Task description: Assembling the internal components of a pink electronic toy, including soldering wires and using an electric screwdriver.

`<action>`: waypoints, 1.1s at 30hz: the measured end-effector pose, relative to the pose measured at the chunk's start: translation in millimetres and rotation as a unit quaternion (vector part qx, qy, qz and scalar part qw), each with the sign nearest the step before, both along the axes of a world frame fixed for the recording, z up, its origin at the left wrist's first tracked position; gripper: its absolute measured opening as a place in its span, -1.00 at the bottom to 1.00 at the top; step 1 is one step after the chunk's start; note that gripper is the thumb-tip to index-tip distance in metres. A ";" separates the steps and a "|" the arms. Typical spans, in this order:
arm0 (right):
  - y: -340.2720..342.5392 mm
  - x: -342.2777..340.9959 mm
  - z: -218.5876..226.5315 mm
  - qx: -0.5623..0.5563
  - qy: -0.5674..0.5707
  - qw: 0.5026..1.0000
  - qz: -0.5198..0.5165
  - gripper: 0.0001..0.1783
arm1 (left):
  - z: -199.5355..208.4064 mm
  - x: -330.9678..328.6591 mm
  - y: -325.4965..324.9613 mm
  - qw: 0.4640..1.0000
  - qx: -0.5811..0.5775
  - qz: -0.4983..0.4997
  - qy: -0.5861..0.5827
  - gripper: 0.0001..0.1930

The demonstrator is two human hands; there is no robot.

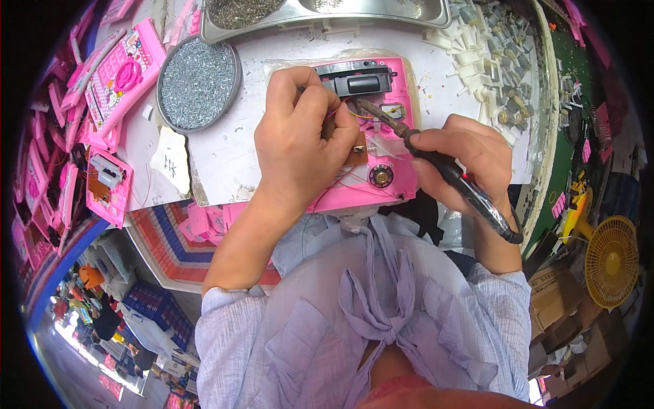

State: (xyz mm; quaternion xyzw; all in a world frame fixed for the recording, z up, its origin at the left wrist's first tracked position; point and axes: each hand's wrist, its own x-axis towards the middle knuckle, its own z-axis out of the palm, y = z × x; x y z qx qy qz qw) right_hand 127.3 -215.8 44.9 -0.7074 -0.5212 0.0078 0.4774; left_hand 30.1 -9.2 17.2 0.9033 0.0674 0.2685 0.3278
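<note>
A pink plastic housing (400,189) lies open on the white table in front of me. Inside it are a black plastic part (362,84), thin wires, a small brown circuit board (358,155) and a round speaker (381,176). My right hand (470,153) is wrapped around a black-handled soldering iron (485,206), whose metal tip reaches toward the wires beside the black part. My left hand (300,129) is closed in a pinch over the housing's left side, with thin wires by the fingers; what it grips is hidden.
A round dish of small screws (199,83) stands to the left, and a metal tray (320,15) lies along the far edge. White and grey plastic parts (487,68) are heaped at right. Pink cases (126,78) crowd the left side. A yellow fan (612,262) stands far right.
</note>
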 end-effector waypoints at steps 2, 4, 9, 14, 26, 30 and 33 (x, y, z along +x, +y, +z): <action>0.2 0.0 -0.3 0.006 0.000 1.000 0.002 -0.66 | -0.3 0.0 -0.5 1.000 -0.002 0.003 0.000 -0.85; -0.7 -0.2 -0.3 0.008 -0.003 1.000 0.007 -0.65 | -0.4 -0.2 -0.6 1.000 0.000 0.005 -0.001 -0.85; -4.5 -4.3 6.5 0.001 0.007 1.000 -0.003 -0.64 | -0.8 -0.3 -1.2 1.000 0.003 0.005 -0.006 -0.85; -11.4 -7.5 8.8 0.007 0.009 1.000 -0.017 -0.62 | -2.1 -1.1 -1.0 1.000 0.006 0.007 -0.011 -0.85; -26.0 -9.6 11.8 0.026 0.007 0.999 -0.031 -0.62 | 1.0 -1.3 -2.9 1.000 0.013 0.014 -0.015 -0.86; -28.8 -9.4 11.5 0.028 0.006 0.999 -0.036 -0.62 | 0.8 -1.3 -3.4 1.000 0.003 0.019 -0.008 -0.87; -33.2 -8.4 12.9 0.026 0.002 0.999 -0.041 -0.63 | -0.7 -2.4 -1.8 1.000 -0.003 0.011 0.004 -0.83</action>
